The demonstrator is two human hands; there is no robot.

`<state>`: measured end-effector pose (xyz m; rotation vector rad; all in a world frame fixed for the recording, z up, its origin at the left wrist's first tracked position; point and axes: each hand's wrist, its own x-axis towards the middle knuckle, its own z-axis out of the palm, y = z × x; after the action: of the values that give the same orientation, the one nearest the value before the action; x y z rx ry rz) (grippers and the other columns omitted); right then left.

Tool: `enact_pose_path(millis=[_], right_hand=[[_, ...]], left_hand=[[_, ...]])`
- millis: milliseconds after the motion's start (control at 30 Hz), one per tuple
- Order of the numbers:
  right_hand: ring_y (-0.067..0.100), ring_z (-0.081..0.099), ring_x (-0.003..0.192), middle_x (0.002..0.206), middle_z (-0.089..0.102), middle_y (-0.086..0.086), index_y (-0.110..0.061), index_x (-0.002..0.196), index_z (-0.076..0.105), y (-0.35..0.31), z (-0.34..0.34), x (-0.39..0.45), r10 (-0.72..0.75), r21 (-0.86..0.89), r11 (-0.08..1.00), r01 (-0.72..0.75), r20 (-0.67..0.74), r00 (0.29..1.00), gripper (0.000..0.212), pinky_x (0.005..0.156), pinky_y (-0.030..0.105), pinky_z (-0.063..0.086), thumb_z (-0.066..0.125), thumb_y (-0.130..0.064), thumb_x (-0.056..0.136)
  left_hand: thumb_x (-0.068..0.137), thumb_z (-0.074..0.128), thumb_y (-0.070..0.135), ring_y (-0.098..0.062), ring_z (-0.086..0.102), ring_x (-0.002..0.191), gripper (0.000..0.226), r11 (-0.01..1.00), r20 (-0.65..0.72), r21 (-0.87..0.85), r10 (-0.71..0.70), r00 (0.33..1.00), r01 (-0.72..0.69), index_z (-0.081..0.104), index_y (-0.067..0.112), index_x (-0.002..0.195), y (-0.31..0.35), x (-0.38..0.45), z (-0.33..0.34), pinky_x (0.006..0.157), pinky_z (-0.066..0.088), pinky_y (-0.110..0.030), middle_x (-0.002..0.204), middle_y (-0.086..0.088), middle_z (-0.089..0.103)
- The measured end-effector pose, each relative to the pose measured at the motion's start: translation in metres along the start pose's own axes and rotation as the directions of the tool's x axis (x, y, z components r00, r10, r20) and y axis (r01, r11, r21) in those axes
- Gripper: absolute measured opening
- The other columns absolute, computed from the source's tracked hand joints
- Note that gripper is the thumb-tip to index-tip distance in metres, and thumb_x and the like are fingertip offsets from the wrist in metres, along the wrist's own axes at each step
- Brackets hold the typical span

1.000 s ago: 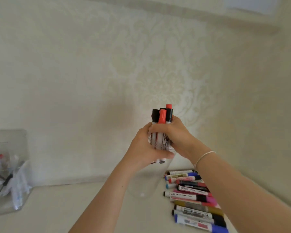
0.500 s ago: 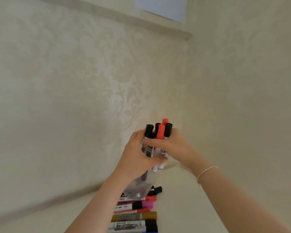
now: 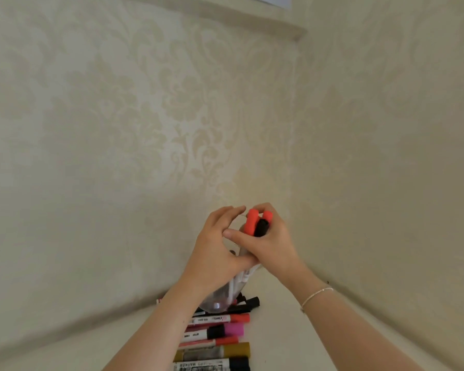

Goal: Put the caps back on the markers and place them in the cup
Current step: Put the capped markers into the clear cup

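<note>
A clear plastic cup (image 3: 217,301) is held tilted above the table, its base toward me. My left hand (image 3: 214,250) wraps around its side. A bundle of capped markers (image 3: 256,224) with red and black caps sticks out of its mouth. My right hand (image 3: 268,245) closes over that bundle at the cup's rim. White marker barrels show through the cup wall below my hands. A row of capped markers (image 3: 217,334) in red, pink, black and gold lies on the table under the cup.
The white table (image 3: 279,330) runs into a corner of two cream patterned walls (image 3: 118,129). A thin bracelet (image 3: 316,294) sits on my right wrist.
My view has swung to the right, so the clear box at the left is gone. Both hands dropped lower with the cup, and the markers sit deeper in it, caps tilted toward the wall.
</note>
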<state>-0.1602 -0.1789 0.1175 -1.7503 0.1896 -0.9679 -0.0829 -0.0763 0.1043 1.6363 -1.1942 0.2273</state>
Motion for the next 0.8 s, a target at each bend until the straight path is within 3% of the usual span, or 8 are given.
enact_pose_path(millis=[133, 300, 367, 433, 567, 633, 733, 800], right_hand=[[0.02, 0.064, 0.059, 0.072, 0.066, 0.005, -0.023, 0.091, 0.049, 0.004, -0.001, 0.001, 0.021, 0.006, 1.0, -0.022, 0.067, 0.998, 0.056, 0.058, 0.032, 0.052, 0.086, -0.044, 0.055], [0.014, 0.062, 0.064, 0.068, 0.066, 0.004, -0.019, 0.077, 0.06, 0.008, -0.004, 0.002, -0.119, -0.064, 0.99, 0.125, 0.092, 0.989, 0.012, 0.067, 0.036, 0.051, 0.067, -0.021, 0.087], [0.013, 0.063, 0.069, 0.068, 0.067, -0.006, -0.02, 0.072, 0.066, 0.01, -0.004, 0.003, -0.182, -0.147, 0.969, 0.198, 0.116, 0.976, 0.015, 0.071, 0.037, 0.051, 0.06, -0.016, 0.085], [0.012, 0.062, 0.073, 0.072, 0.068, -0.012, -0.019, 0.073, 0.07, 0.012, -0.003, 0.004, -0.268, -0.271, 0.918, 0.289, 0.111, 0.957, 0.02, 0.075, 0.036, 0.048, 0.054, -0.027, 0.082], [0.009, 0.06, 0.085, 0.084, 0.066, -0.012, -0.016, 0.085, 0.068, 0.01, 0.002, -0.002, -0.445, -0.393, 0.815, 0.425, 0.045, 0.894, 0.035, 0.09, 0.039, 0.041, 0.04, -0.035, 0.093], [0.011, 0.057, 0.081, 0.081, 0.065, -0.01, -0.018, 0.084, 0.066, 0.004, 0.005, -0.008, -0.478, -0.535, 0.716, 0.448, 0.092, 0.874, 0.043, 0.093, 0.038, 0.036, 0.03, -0.036, 0.097], [0.012, 0.054, 0.077, 0.073, 0.062, -0.008, -0.023, 0.076, 0.058, -0.01, 0.013, -0.013, -0.282, -0.778, 0.383, 0.498, 0.415, 0.865, 0.054, 0.101, 0.038, 0.025, 0.012, -0.044, 0.097], [0.01, 0.053, 0.076, 0.072, 0.059, -0.006, -0.022, 0.073, 0.054, -0.015, 0.019, -0.011, -0.128, -0.779, 0.361, 0.513, 0.504, 0.854, 0.052, 0.103, 0.035, 0.019, 0.016, -0.046, 0.098]], left_hand=[[0.058, 0.084, 0.034, 0.008, 0.04, 0.126, 0.083, 1.0, -0.002, 0.017, 0.02, 1.0, -0.02, 0.049, 0.043, 0.132, -0.005, -0.001, 0.0, 0.097, 0.033, -0.002, 0.139, 0.018, 0.039], [0.059, 0.084, 0.041, 0.008, 0.038, 0.127, 0.083, 0.992, -0.025, 0.072, 0.108, 0.994, -0.106, 0.048, 0.039, 0.134, -0.007, -0.002, -0.003, 0.099, 0.029, -0.001, 0.14, 0.014, 0.039], [0.061, 0.084, 0.039, 0.008, 0.037, 0.128, 0.085, 0.988, -0.034, 0.084, 0.133, 0.991, -0.13, 0.045, 0.039, 0.136, -0.007, -0.003, -0.005, 0.099, 0.028, 0.0, 0.141, 0.012, 0.039], [0.061, 0.082, 0.041, 0.01, 0.036, 0.128, 0.087, 0.984, -0.034, 0.102, 0.151, 0.988, -0.146, 0.042, 0.037, 0.138, -0.006, -0.005, -0.008, 0.098, 0.027, 0.001, 0.141, 0.012, 0.038], [0.058, 0.081, 0.05, 0.012, 0.034, 0.127, 0.096, 0.977, -0.034, 0.128, 0.173, 0.984, -0.168, 0.036, 0.034, 0.141, -0.004, -0.011, -0.016, 0.098, 0.027, 0.0, 0.139, 0.015, 0.034], [0.056, 0.082, 0.05, 0.015, 0.033, 0.125, 0.1, 0.977, -0.032, 0.136, 0.171, 0.985, -0.165, 0.032, 0.035, 0.142, -0.005, -0.015, -0.022, 0.096, 0.027, 0.001, 0.137, 0.016, 0.033], [0.057, 0.083, 0.044, 0.014, 0.034, 0.125, 0.104, 0.952, -0.027, 0.207, 0.234, 0.972, -0.223, 0.032, 0.025, 0.145, -0.014, -0.023, -0.03, 0.096, 0.029, 0.001, 0.135, 0.01, 0.033], [0.059, 0.085, 0.041, 0.008, 0.034, 0.128, 0.106, 0.936, -0.041, 0.241, 0.275, 0.961, -0.257, 0.03, 0.02, 0.146, -0.022, -0.03, -0.034, 0.099, 0.03, -0.002, 0.136, 0.008, 0.031]])
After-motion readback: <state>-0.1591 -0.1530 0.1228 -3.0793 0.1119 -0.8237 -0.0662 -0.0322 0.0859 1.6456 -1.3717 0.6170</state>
